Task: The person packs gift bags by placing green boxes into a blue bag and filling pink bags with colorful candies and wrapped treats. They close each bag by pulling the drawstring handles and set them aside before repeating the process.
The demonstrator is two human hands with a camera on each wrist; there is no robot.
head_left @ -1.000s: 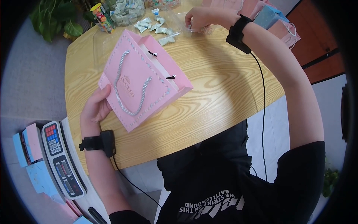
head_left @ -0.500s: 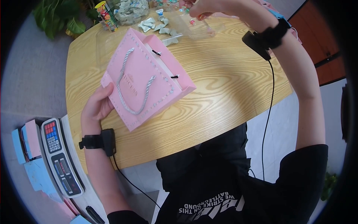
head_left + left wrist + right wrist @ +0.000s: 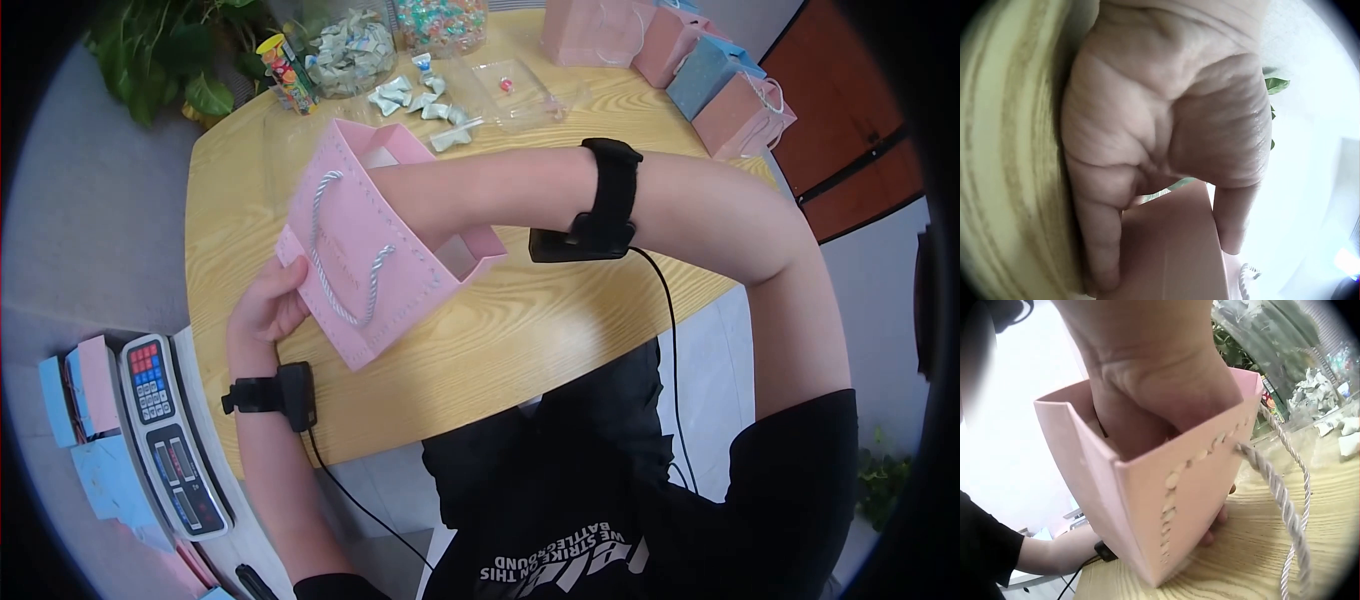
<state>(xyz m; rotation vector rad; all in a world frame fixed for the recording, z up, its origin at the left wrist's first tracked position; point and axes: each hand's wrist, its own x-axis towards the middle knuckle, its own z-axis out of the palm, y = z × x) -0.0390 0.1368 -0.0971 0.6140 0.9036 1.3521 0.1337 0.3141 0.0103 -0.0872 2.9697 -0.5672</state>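
A pink paper gift bag (image 3: pixel 365 235) with silver rope handles leans over the table, its mouth facing right. My left hand (image 3: pixel 268 305) grips its bottom end, the thumb pressed on the front panel. In the left wrist view, pink card shows between the thumb and fingers of that hand (image 3: pixel 1160 119). My right hand (image 3: pixel 1160 403) reaches down through the bag's mouth. Its fingers are hidden behind the bag's walls, so I cannot tell what they hold.
Beyond the bag lie several wrapped sweets (image 3: pixel 432 105) and a clear plastic tray (image 3: pixel 540 75) holding one red-wrapped sweet (image 3: pixel 507 86). Two clear jars of sweets stand behind. More gift bags (image 3: pixel 745 115) line the far right edge; a scale (image 3: pixel 175 430) sits at left.
My right hand has come from the sweets at the far side, back and leftward into the bag's mouth. The bag has shifted slightly nearer me, still held by my left hand.
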